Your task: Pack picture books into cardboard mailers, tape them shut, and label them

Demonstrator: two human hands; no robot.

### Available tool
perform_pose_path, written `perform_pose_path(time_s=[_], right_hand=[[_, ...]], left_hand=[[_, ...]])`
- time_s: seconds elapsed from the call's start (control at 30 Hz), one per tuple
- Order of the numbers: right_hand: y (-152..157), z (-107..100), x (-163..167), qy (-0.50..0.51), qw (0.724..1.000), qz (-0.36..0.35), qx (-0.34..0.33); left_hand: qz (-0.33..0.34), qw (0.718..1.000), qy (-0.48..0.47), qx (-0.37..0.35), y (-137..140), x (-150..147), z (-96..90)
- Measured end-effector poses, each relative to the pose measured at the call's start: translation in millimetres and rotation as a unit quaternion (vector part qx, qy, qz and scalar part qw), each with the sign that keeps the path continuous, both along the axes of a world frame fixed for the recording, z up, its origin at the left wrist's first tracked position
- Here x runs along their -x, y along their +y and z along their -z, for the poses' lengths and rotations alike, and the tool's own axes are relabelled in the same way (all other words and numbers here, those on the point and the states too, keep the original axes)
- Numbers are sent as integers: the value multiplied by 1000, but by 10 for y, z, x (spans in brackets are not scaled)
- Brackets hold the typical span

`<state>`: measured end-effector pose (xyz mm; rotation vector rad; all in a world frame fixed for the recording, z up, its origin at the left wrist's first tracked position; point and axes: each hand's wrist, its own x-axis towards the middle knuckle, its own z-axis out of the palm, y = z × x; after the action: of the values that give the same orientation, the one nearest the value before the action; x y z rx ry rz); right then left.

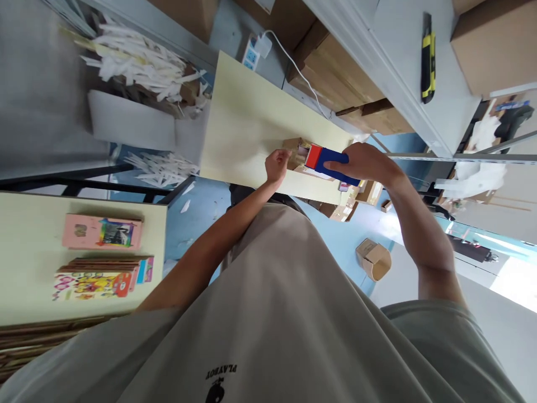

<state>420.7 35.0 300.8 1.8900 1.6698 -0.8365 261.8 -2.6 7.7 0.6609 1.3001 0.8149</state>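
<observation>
On the pale yellow table [247, 117], a small open-ended cardboard box [292, 144] lies in front of me. My right hand [364, 162] is wrapped around a tape dispenser [333, 162] with a blue body and a red front end. That red end is over the box's right side and overlaps it in the view. My left hand [277, 165] is at the box's near left corner, its fingers curled together. What lies between those fingers, if anything, is too small to make out.
A power strip [250, 56] with a white cable and several cardboard boxes [344, 73] line the table's back. A yellow-black utility knife [428, 61] lies on the shelf at right. Shredded paper [142, 61] fills the left. Picture-covered packages [103, 231] sit on the lower-left table.
</observation>
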Motion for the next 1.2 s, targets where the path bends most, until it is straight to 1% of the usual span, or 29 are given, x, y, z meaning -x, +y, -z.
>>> perform_pose_path(time_s=[0.1,0.27,0.37,0.43,0.47,0.53,0.6,0.67,0.73,0.8,0.87,0.93,1.0,1.1,1.2], right_hand=[[-4,101,-26,-15,1000,2,-8],[29,164,5,-1,1000,-2,-12],[72,187,38,-26,1000,14,3],[95,207,46,-39,999,9,6],[103,217,45,-37,999,2,2],[114,227,43,-23,1000,-12,-11],[121,210,66,-14,999,-26,-15],[132,157,137,-33,999,-41,5],[142,77,255,-72,995,-53,39],[143,-5,395,-100,991,-62,63],[132,-70,517,-102,990,-74,68],[110,-111,592,-94,990,-82,66],[85,-137,612,-89,991,-82,62],[49,-165,558,-91,991,-77,56],[9,-185,446,-104,990,-63,67]], left_hand=[[-7,1000,7,-2,-28,-93,89],[-25,1000,13,0,-71,-221,153],[-32,998,47,-16,-99,-252,205],[-33,996,77,-20,-121,-213,280],[-26,995,90,-20,-131,-167,326],[9,994,102,-27,-147,-27,409],[68,992,87,-69,-146,147,433],[137,978,56,-146,-116,290,360],[203,950,33,-236,-50,348,201],[256,915,34,-311,40,310,12],[291,889,50,-351,126,210,-137],[309,881,81,-350,177,104,-210],[311,884,117,-329,189,32,-216],[318,882,145,-316,169,0,-184],[336,875,155,-312,160,19,-189]])
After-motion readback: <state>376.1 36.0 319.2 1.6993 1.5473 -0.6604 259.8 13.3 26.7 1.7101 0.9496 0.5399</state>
